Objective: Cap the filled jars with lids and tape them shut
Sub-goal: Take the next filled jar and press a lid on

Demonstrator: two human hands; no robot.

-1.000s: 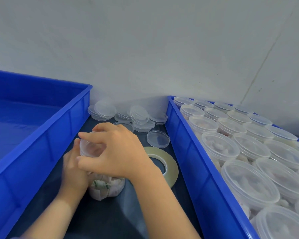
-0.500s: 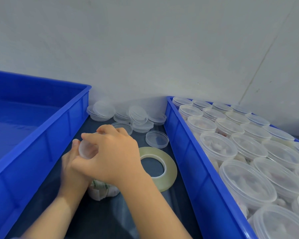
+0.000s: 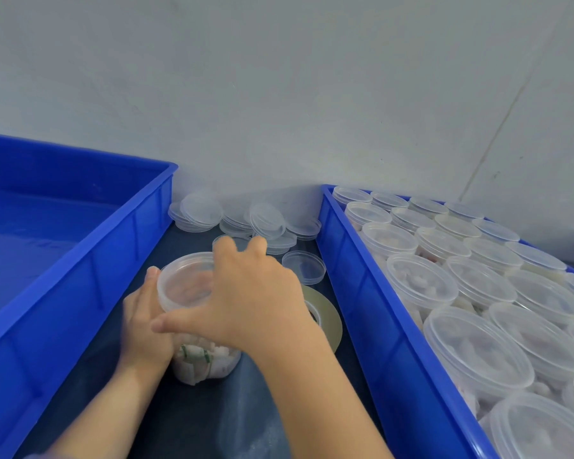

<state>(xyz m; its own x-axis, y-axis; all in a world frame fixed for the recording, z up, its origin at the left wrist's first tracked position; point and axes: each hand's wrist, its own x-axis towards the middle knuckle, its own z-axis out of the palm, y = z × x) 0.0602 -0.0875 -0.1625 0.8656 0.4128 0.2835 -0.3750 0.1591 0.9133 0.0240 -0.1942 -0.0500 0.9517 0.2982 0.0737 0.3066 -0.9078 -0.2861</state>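
A clear plastic jar [image 3: 198,362] filled with white wrapped pieces stands on the dark table between two blue bins. A clear lid [image 3: 184,281] sits on its top. My left hand [image 3: 145,329] wraps the jar's left side. My right hand [image 3: 246,296] lies over the jar's right side, thumb along the wall under the lid, fingers spread past the lid's far edge. A roll of clear tape [image 3: 327,321] lies flat just right of the jar, partly hidden by my right hand.
Loose clear lids [image 3: 265,220] are piled by the wall, one [image 3: 304,266] lying apart. The blue bin on the right [image 3: 371,309] holds several lidded jars [image 3: 421,283]. The blue bin on the left [image 3: 90,246] shows no jars inside.
My right hand has shifted off the top of the lid toward the right and far side, uncovering the lid. The left hand stays on the jar's side.
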